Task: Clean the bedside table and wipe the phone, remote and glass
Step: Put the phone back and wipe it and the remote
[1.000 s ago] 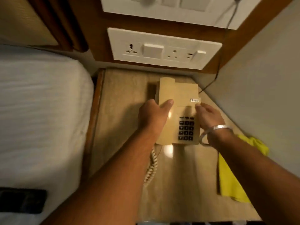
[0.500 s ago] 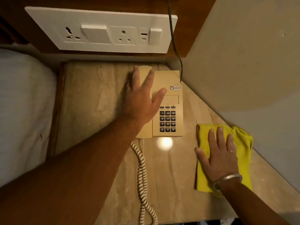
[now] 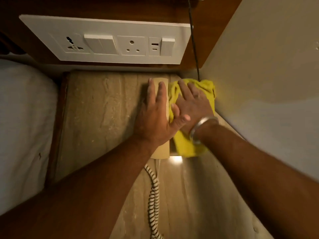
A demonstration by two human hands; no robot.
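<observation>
**Two hands, one cloth, one phone on a bedside table**

From my remote seat I look down on a pale, veined stone top, the bedside table [image 3: 103, 118], wedged into a corner: a white-sheeted bed [image 3: 22, 118] runs along its left edge, a plain beige wall [image 3: 267, 83] closes the right, and dark wood panelling rises at the back. A bright spot of lamp glare sits on the stone just in front of the phone.

My count runs as follows. One beige phone [image 3: 161, 149] stands at the back right of the table, most of its body hidden; its handset side shows on the left. One yellow cloth [image 3: 188, 147] lies spread over the phone's right part. One coiled cord [image 3: 153, 195] trails from the phone toward me across the stone. One thin black cable [image 3: 193, 40] drops down the panelling into the corner behind the cloth. One white switch plate [image 3: 110, 40] is fixed to the wood, carrying two sockets, one small port module and rocker switches.

My left hand [image 3: 155, 118] lies flat on the handset, fingers straight, thumb spread toward the cloth, gripping nothing. My right hand [image 3: 191, 104], a metal bangle [image 3: 202, 126] on its wrist, presses the cloth onto the phone with fingers extended and spread, not curled round it
</observation>
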